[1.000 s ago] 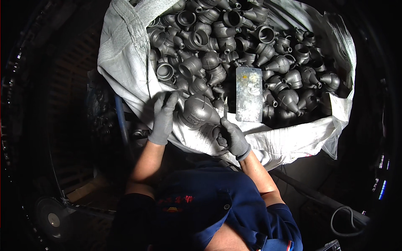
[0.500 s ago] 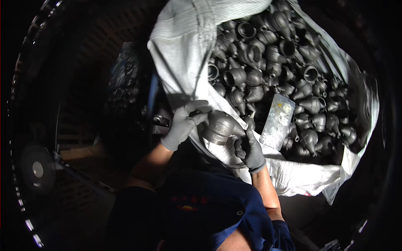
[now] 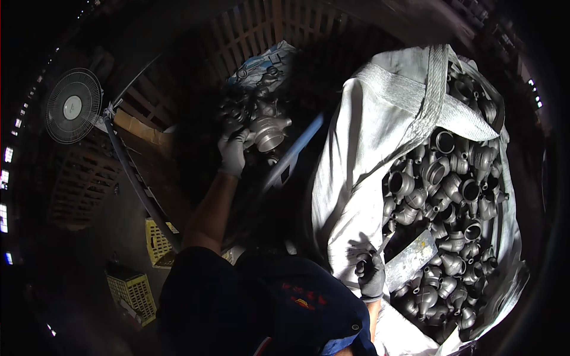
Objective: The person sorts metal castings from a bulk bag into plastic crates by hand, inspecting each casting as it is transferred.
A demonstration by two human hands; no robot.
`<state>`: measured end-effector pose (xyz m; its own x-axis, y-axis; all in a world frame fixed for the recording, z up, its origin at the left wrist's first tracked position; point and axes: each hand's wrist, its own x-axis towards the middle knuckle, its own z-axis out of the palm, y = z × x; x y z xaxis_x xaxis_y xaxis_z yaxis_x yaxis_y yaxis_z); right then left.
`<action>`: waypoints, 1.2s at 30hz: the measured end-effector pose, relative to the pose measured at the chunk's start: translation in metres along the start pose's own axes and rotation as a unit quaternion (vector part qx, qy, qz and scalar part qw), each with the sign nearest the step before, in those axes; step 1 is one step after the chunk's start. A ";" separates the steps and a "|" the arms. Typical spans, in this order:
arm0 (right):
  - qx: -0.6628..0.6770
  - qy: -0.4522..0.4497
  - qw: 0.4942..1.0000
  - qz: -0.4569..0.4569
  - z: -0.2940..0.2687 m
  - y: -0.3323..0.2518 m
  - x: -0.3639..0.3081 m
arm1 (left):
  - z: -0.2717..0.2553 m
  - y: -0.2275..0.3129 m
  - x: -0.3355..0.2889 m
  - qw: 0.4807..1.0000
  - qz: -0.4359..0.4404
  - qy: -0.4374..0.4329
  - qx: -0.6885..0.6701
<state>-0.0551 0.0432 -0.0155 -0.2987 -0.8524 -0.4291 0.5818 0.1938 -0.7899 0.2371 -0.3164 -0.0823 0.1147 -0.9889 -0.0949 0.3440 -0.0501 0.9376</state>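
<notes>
At the far left a round fan (image 3: 72, 105) with a white hub stands in the dark, and below it 2 yellow slotted crates (image 3: 135, 291) sit on the floor, one above the other in the view. A thin grey pole (image 3: 139, 190) runs diagonally down from beside the fan toward the upper crate.

To the right of that, the left hand (image 3: 233, 152), in a grey glove, is stretched out away from the body. Its fingers (image 3: 228, 135) are wrapped around the side of a grey metal casting (image 3: 267, 132), a stubby pipe-shaped part with a round open mouth facing the camera. The casting is held up off any surface, just in front of a dark heap of similar parts (image 3: 246, 98), with a wooden slatted pallet (image 3: 267, 29) behind and a crumpled blue-and-white bag (image 3: 267, 59) on top of the heap. A blurred blue bar (image 3: 297, 151) slants down just right of the casting.

Low in the middle is the person's dark blue shirt (image 3: 267, 308).

Further right, the right hand (image 3: 371, 274), also gloved, rests at the near edge of a big white woven sack (image 3: 356, 154). Its fingers (image 3: 363, 261) are curled, apparently on the sack's rim; what exactly they grip cannot be told. Just right of it a flat silvery packet (image 3: 412, 259) lies on the many grey castings (image 3: 451, 196) filling the sack.
</notes>
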 end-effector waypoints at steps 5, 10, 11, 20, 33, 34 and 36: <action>-0.018 -0.017 1.000 0.009 0.003 0.000 0.007 | -0.030 -0.096 0.024 0.982 -0.144 0.094 -0.082; -0.044 0.054 0.997 -0.028 0.013 0.000 -0.003 | 0.100 -0.018 -0.053 0.988 -0.066 -0.124 -0.064; -0.046 0.064 0.996 -0.042 0.009 0.003 -0.001 | 0.123 -0.008 -0.069 0.984 -0.046 -0.170 -0.040; -0.001 0.099 0.991 -0.095 -0.014 0.007 -0.025 | 0.280 -0.040 -0.181 0.853 -0.225 -0.466 -0.066; 0.029 0.251 0.964 -0.080 -0.050 0.029 -0.061 | 0.350 -0.198 -0.185 0.830 -0.387 -0.376 0.139; 0.029 0.262 0.961 -0.088 -0.051 0.028 -0.060 | 0.350 -0.206 -0.177 0.830 -0.396 -0.363 0.149; 0.039 0.277 0.956 -0.091 -0.061 0.022 -0.057 | 0.358 -0.162 -0.194 0.815 -0.421 -0.373 0.138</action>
<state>-0.0721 0.1257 -0.0351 -0.7416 -0.4773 -0.4714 0.5307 0.0124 -0.8475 -0.1751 -0.1663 -0.0963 -0.6882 -0.3919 -0.6105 -0.2266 -0.6832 0.6941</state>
